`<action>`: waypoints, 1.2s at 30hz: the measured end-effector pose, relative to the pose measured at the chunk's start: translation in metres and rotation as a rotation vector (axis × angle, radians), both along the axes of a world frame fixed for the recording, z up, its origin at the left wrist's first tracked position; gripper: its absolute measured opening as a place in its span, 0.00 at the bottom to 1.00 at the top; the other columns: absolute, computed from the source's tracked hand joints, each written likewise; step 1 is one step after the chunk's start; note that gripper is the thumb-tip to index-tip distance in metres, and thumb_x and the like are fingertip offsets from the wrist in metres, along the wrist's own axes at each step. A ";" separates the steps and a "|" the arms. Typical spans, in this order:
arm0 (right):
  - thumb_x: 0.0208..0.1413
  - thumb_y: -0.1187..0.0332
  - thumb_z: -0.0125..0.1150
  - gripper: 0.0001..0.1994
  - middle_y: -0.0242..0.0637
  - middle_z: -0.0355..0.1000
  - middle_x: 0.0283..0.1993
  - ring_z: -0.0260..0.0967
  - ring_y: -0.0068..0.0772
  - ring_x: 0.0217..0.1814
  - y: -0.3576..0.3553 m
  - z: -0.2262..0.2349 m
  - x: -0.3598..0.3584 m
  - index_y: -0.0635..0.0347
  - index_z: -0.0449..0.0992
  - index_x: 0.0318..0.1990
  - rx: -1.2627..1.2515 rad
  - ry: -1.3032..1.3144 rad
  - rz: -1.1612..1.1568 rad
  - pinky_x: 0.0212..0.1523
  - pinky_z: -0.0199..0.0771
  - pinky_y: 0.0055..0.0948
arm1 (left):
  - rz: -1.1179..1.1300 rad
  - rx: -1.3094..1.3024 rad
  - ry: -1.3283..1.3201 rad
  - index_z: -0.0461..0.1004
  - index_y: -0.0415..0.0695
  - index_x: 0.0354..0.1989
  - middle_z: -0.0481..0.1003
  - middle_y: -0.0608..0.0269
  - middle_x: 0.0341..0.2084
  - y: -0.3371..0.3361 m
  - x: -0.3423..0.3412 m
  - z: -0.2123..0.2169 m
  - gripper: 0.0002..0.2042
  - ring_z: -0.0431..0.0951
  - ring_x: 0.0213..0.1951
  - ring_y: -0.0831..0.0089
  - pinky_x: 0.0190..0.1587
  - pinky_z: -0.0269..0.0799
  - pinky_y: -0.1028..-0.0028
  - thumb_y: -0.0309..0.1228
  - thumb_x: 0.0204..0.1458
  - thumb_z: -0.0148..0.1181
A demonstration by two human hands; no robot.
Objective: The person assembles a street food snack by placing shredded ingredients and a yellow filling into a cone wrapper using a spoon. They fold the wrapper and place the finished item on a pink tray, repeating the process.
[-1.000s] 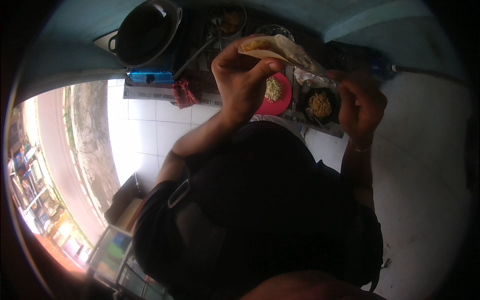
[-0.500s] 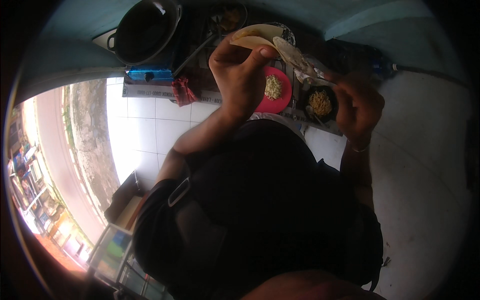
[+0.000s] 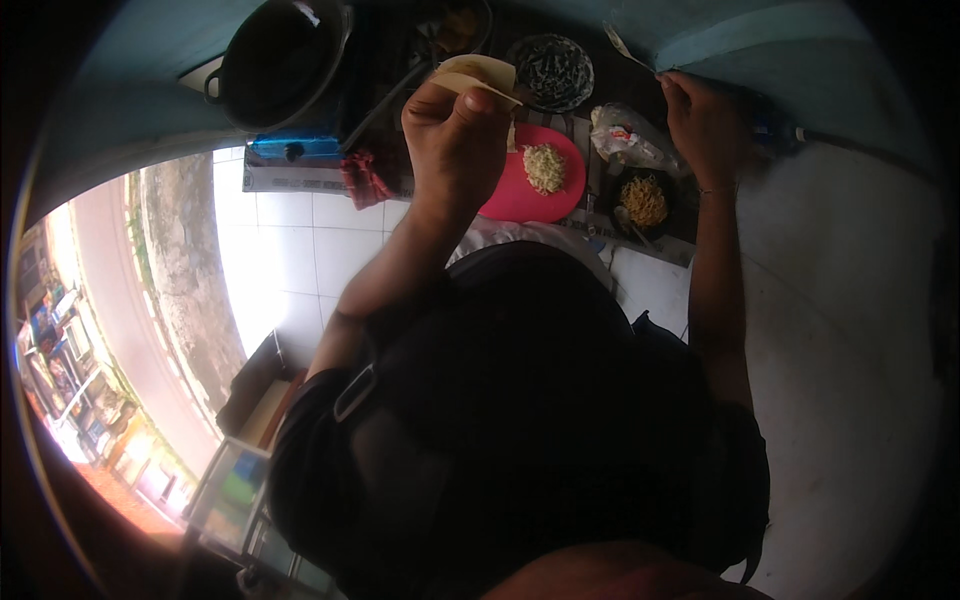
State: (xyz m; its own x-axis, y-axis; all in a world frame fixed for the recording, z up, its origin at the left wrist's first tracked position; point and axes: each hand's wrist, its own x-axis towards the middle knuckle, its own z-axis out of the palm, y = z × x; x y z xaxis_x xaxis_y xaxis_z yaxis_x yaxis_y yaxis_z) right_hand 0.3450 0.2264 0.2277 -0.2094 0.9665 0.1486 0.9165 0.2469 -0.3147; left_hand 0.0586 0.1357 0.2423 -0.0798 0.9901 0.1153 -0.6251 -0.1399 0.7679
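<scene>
My left hand (image 3: 458,140) is raised over the work surface and pinches a pale, folded wrapper (image 3: 490,70) between thumb and fingers. Part of the wrapper is hidden behind the fingers. My right hand (image 3: 708,130) is closed on the handle of a spoon (image 3: 622,42), whose head points up and away to the left. A bowl of white paste (image 3: 552,74) stands just beyond the wrapper. Below the two hands lies a pink plate (image 3: 525,200) with a heap of pale shredded vegetable (image 3: 545,168). Close to my right wrist is a dark bowl of noodles (image 3: 642,200).
A crumpled plastic bag (image 3: 632,137) lies between the plate and my right hand. At the far left a large dark wok (image 3: 280,70) sits on a blue-fronted stove (image 3: 300,147). A red cloth (image 3: 368,180) hangs at the front edge. Another bowl (image 3: 460,30) holds orange-brown food.
My right hand has drawn the spoon away from the wrapper, up and to the right. The left hand, still holding the wrapper, has shifted slightly left, uncovering the bowl of paste.
</scene>
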 end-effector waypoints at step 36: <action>0.55 0.68 0.53 0.11 0.49 0.76 0.43 0.73 0.52 0.46 0.101 -0.305 0.026 0.52 0.79 0.43 -0.429 -0.020 0.431 0.46 0.73 0.44 | 0.179 -0.311 0.252 0.77 0.35 0.39 0.80 0.60 0.32 0.017 -0.004 -0.035 0.14 0.79 0.36 0.76 0.44 0.74 0.77 0.32 0.48 0.69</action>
State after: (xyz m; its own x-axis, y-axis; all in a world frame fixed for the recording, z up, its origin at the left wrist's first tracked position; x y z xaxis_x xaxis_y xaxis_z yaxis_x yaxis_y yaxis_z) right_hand 0.3712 0.3275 -0.0773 -0.5935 0.7671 -0.2437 0.7691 0.4514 -0.4523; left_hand 0.0549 0.1531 0.2073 -0.2611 0.9539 -0.1482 -0.3999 0.0328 0.9160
